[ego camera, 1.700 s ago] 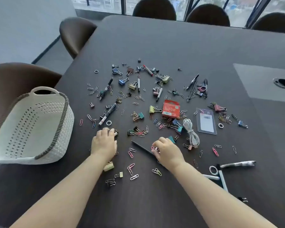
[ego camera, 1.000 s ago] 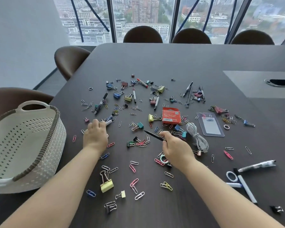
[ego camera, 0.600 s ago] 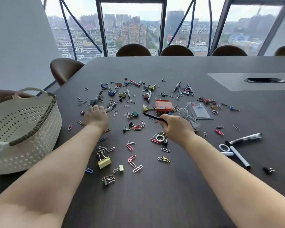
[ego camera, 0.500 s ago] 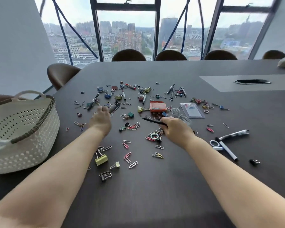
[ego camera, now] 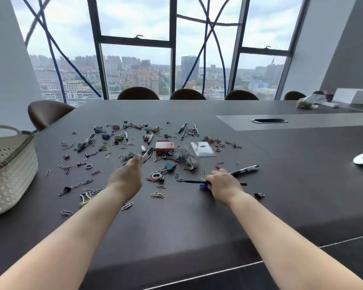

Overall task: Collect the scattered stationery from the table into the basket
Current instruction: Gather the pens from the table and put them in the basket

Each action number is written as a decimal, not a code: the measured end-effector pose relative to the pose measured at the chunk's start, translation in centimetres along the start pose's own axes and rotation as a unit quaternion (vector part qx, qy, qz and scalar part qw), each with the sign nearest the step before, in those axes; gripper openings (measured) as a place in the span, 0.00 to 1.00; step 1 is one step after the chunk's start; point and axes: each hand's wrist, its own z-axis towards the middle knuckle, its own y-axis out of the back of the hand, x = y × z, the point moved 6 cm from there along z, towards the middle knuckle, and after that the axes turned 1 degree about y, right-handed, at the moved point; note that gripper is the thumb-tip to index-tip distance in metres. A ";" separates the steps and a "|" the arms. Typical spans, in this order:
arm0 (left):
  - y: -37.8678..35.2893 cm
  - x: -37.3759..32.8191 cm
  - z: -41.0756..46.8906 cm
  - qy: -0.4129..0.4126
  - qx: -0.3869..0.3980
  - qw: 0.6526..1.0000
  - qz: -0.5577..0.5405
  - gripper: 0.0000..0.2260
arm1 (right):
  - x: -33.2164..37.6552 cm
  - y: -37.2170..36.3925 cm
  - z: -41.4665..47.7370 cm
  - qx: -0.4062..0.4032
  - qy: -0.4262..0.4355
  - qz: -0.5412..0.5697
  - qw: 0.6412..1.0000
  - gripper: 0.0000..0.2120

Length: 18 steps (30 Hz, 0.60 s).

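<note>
Dark conference table before a wall of windows, chairs along the far side. Head view: left hand is raised over the scatter, fingers curled round a grey marker that points away. Right hand is low at the table and grips a thin black pen lying crosswise. Paper clips and binder clips, a red box and a badge holder lie loose. White perforated basket stands at the left edge, well apart from both hands.
</note>
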 end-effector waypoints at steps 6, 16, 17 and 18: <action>0.6 -1.0 -0.8 -0.017 -0.027 0.999 -0.038 0.09 | -0.2 1.6 0.6 -0.059 -0.081 0.109 0.989 0.11; -3.1 -9.1 7.8 -0.079 -0.007 0.996 -0.030 0.10 | -10.4 -0.5 1.8 0.048 -0.210 0.103 0.971 0.19; -3.6 -9.9 8.3 -0.086 -0.004 0.996 -0.019 0.10 | -10.6 -0.8 2.0 0.062 -0.199 0.100 0.973 0.19; -4.2 -10.6 8.8 -0.092 -0.004 0.996 -0.011 0.10 | -10.6 -1.0 2.2 0.068 -0.188 0.098 0.975 0.18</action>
